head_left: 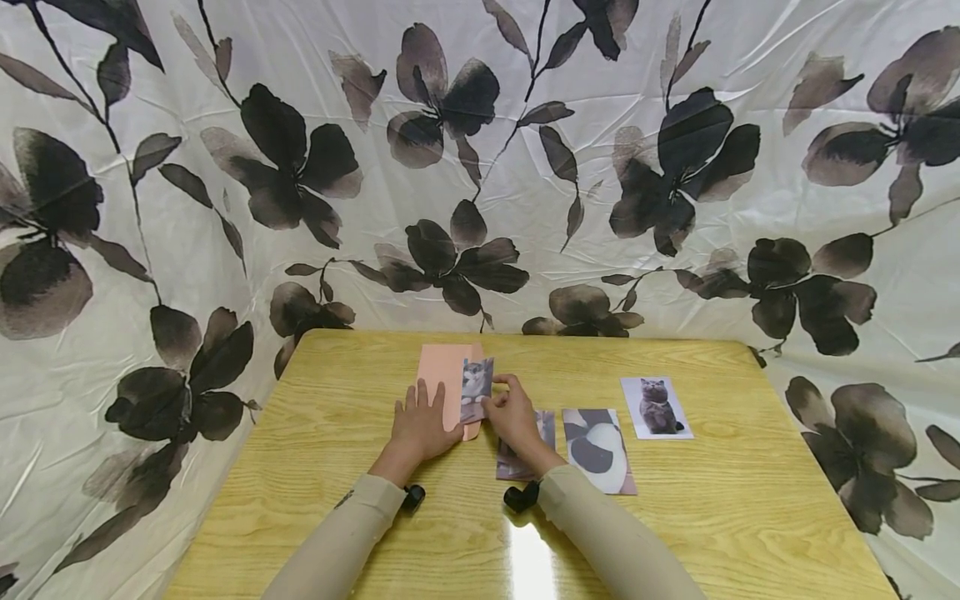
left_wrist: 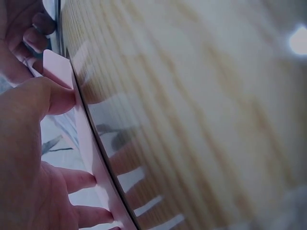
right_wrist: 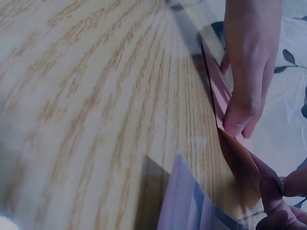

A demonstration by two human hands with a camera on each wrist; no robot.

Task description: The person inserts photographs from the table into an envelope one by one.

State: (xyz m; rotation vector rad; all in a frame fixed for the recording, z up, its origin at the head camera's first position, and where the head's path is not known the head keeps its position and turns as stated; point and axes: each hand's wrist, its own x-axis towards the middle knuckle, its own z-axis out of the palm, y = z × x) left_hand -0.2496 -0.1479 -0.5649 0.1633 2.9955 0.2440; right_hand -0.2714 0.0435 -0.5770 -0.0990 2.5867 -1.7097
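A pink envelope point(head_left: 437, 362) lies near the far edge of the table, its flap side to the right. My left hand point(head_left: 420, 429) rests on its near left part with fingers spread; in the left wrist view the thumb point(left_wrist: 60, 98) presses by its edge. Between thumb and fingers my right hand point(head_left: 517, 421) pinches the right edge of a cat photo card point(head_left: 474, 387), which overlaps the envelope's right side. In the right wrist view, the right hand point(right_wrist: 280, 206) grips at the lifted flap side point(right_wrist: 242, 155), and the left hand point(right_wrist: 252, 76) presses beyond it.
Several photo cards are stacked point(head_left: 546, 429) partly beneath my right wrist. Right of them lies a black-and-white animal photo point(head_left: 600, 450), then a grey cat photo point(head_left: 656, 408). The wooden table point(head_left: 720, 517) meets a floral cloth point(head_left: 465, 167) at its back and sides.
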